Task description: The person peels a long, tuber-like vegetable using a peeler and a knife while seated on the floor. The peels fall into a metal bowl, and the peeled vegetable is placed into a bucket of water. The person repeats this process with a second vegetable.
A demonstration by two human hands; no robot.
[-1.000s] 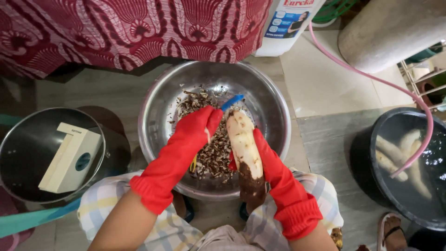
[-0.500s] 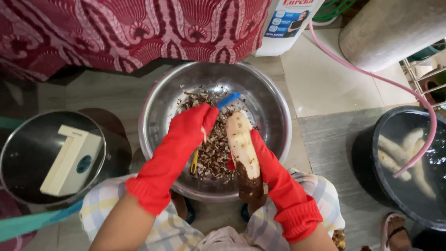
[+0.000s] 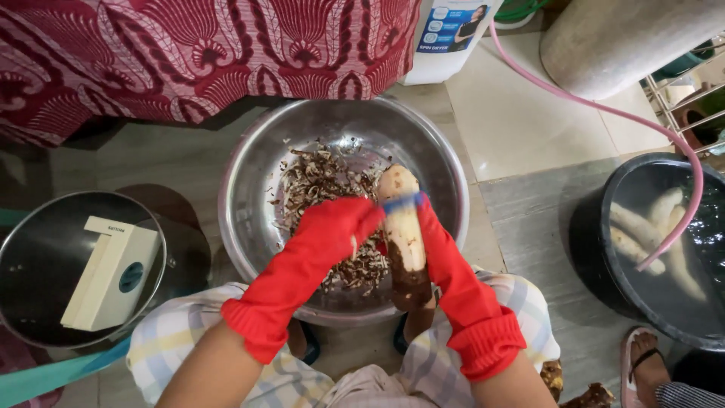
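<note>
Both my hands wear red rubber gloves over a large steel bowl (image 3: 249,189) holding a heap of brown peelings (image 3: 321,181). My right hand (image 3: 434,242) grips a long pale root (image 3: 400,227) from its right side; the root's near end is still dark with skin. My left hand (image 3: 336,227) holds a blue-headed peeler (image 3: 400,201) laid across the root a little below its pale tip.
A black tub (image 3: 596,249) of water at the right holds several peeled roots (image 3: 642,227), with a pink hose (image 3: 604,113) running into it. A glass-lidded pot (image 3: 38,257) with a white box (image 3: 113,276) stands at the left. Another person's sandalled foot (image 3: 642,355) is at the bottom right.
The peeler's blue head has moved down the root from beyond its tip toward me, so the pale tip now shows above it. My left hand has drawn back with it.
</note>
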